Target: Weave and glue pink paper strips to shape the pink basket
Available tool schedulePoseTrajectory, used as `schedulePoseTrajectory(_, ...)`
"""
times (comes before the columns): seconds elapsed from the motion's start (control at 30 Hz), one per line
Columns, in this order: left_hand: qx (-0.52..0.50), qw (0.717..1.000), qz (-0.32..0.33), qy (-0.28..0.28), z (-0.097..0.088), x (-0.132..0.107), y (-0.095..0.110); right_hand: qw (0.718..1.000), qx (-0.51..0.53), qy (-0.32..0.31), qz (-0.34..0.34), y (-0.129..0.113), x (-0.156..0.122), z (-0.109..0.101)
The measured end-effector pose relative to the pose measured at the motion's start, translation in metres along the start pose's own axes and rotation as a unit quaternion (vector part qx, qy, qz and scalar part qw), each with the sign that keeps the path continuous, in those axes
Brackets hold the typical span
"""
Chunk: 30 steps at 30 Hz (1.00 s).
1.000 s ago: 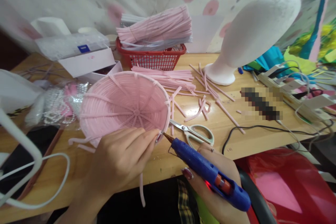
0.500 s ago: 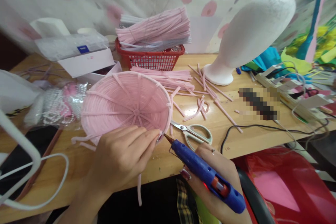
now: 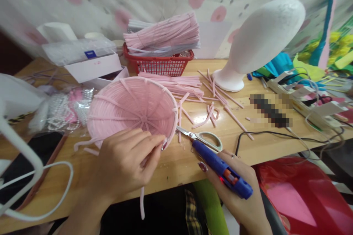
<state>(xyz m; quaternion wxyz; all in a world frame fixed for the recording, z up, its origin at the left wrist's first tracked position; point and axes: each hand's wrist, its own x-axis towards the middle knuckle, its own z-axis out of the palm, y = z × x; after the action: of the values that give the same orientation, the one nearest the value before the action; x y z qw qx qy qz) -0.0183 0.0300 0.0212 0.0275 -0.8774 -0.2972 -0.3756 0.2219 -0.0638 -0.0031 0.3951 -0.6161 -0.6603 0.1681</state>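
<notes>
A round pink woven basket (image 3: 132, 108) made of pink strips stands tilted on the wooden table (image 3: 176, 158). My left hand (image 3: 125, 161) grips its near rim, fingers pinched on the edge, with a loose pink strip hanging down below the hand. My right hand (image 3: 234, 187) holds a blue hot glue gun (image 3: 220, 169), its nozzle pointing up-left and a little apart from the basket rim. Scissors with pale handles (image 3: 202, 137) lie on the table just beyond the gun's tip.
A red mesh basket (image 3: 160, 62) holds bundled pink strips, with more strips scattered on the table. A white foam head form (image 3: 259, 40) stands at the back right. Power strip and cables (image 3: 303, 99) lie right, boxes and bagged beads (image 3: 66, 110) left, a red chair (image 3: 303, 198) below.
The glue gun has pulled back to the right, away from the basket rim where its nozzle was touching. My left hand still pinches the rim.
</notes>
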Motion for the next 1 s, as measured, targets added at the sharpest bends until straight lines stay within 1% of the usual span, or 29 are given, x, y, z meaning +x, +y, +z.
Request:
schedulePoseTrajectory(0.13,0.007,1.0,0.0,-0.007,-0.001,0.001,0.0,0.999,-0.004,0.041,0.007,0.008,-0.002,-0.003)
schedulePoseTrajectory(0.23,0.009,1.0,0.004,-0.012,-0.002,0.001,-0.001,0.995,-0.019,0.084,0.053,0.02,-0.006,-0.008)
schedulePoseTrajectory(0.3,0.014,1.0,0.009,-0.008,-0.003,0.002,0.0,0.991,-0.031,0.102,0.077,0.026,-0.008,-0.012)
schedulePoseTrajectory(0.43,0.066,0.996,0.046,0.028,0.0,0.004,0.002,0.99,-0.042,0.112,0.081,0.033,-0.01,-0.016)
schedulePoseTrajectory(0.5,0.093,0.993,0.063,0.037,0.001,0.006,0.002,0.989,-0.04,0.114,0.084,0.034,-0.011,-0.017)
schedulePoseTrajectory(0.57,0.104,0.992,0.066,0.039,0.003,0.008,0.002,0.987,-0.038,0.12,0.095,0.036,-0.011,-0.016)
schedulePoseTrajectory(0.63,0.102,0.992,0.052,0.044,0.002,0.008,0.001,0.982,-0.035,0.138,0.121,0.038,-0.011,-0.017)
schedulePoseTrajectory(0.7,0.101,0.993,0.039,0.039,-0.001,0.006,-0.001,0.971,-0.028,0.17,0.166,0.042,-0.009,-0.018)
schedulePoseTrajectory(0.73,0.102,0.994,0.037,0.031,-0.004,0.004,-0.002,0.96,-0.028,0.196,0.196,0.045,-0.007,-0.02)
schedulePoseTrajectory(0.83,0.109,0.993,0.044,-0.006,-0.013,-0.005,-0.004,0.911,-0.054,0.274,0.305,0.056,0.002,-0.029)
schedulePoseTrajectory(0.87,0.11,0.993,0.04,-0.016,-0.015,-0.009,-0.005,0.893,-0.069,0.286,0.34,0.062,0.006,-0.034)
schedulePoseTrajectory(0.9,0.11,0.993,0.025,-0.022,-0.017,-0.014,-0.005,0.879,-0.084,0.292,0.366,0.068,0.01,-0.039)
schedulePoseTrajectory(0.93,0.109,0.994,-0.002,-0.022,-0.017,-0.019,-0.005,0.871,-0.099,0.295,0.379,0.075,0.016,-0.044)
schedulePoseTrajectory(1.0,0.096,0.993,-0.064,0.005,-0.015,-0.026,-0.004,0.867,-0.132,0.302,0.373,0.091,0.026,-0.055)
